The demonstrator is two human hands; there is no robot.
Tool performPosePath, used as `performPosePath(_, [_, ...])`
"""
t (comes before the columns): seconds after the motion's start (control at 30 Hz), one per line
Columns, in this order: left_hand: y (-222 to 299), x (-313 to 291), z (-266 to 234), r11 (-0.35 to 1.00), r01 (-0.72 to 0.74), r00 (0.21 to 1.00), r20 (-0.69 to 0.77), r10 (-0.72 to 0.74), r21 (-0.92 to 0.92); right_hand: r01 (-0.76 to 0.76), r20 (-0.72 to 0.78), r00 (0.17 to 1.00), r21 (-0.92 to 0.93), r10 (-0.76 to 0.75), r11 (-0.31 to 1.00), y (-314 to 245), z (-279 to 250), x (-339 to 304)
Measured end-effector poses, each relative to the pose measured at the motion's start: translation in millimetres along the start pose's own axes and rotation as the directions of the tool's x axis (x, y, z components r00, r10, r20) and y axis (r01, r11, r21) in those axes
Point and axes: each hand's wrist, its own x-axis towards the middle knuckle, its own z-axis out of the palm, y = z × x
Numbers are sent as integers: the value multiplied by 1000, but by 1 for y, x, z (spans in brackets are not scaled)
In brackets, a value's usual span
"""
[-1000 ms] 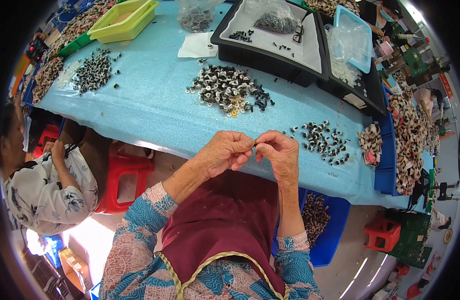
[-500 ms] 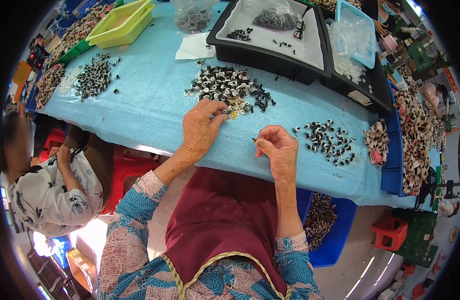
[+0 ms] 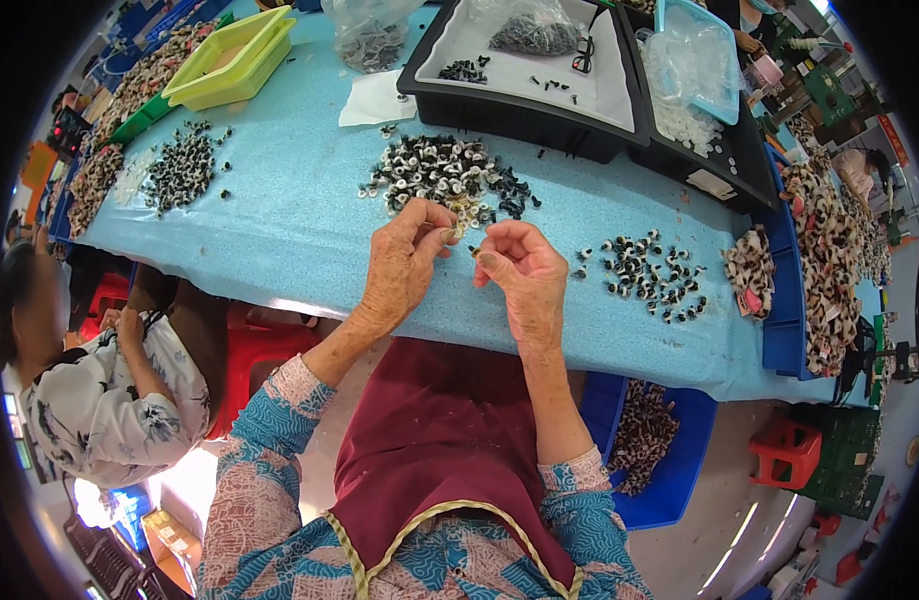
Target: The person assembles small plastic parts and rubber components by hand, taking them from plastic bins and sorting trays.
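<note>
While both hands work at frame centre, two black trays [image 3: 620,110] sit at upper centre: one holds scattered dark parts and a clear bag, the other a clear blue-rimmed box [image 3: 695,60] with white pieces. A yellow-green tray [image 3: 230,55] lies upper left. A blue bin [image 3: 670,470] at lower right holds spotted pieces. Three piles of black-and-white parts rest on the blue table [image 3: 280,230]; the main pile [image 3: 445,175] lies just above the hands. The left hand [image 3: 405,265], over that pile half a second ago, has returned; its fingers pinch a small pale part [image 3: 450,236]. The right hand [image 3: 525,275] pinches a tiny dark piece [image 3: 476,251] just beside it
</note>
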Motion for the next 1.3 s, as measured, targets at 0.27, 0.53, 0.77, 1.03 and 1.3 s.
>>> performPosePath(0.27, [1,-6,2,971,61,996,71,-46,-231,-12,1,1000,-105,12,994,5,0,7])
performPosePath(0.53, [5,-7,-4,856,331,944,141,-299,-397,257,113,965,-580,-235,773,7,2,5])
performPosePath(0.77, [-11,-7,-17,966,147,986,-41,-160,-214,74,86,995,-337,-47,939,2,0,-15])
performPosePath(1.03, [-24,-12,-12,967,102,992,-52,-117,-236,-113,-42,993,-549,107,828,-26,-17,-44])
performPosePath(1.3, [-24,-13,-9,996,58,993,-94,-65,-73,140,85,981,-935,-176,326,-57,-70,-66])
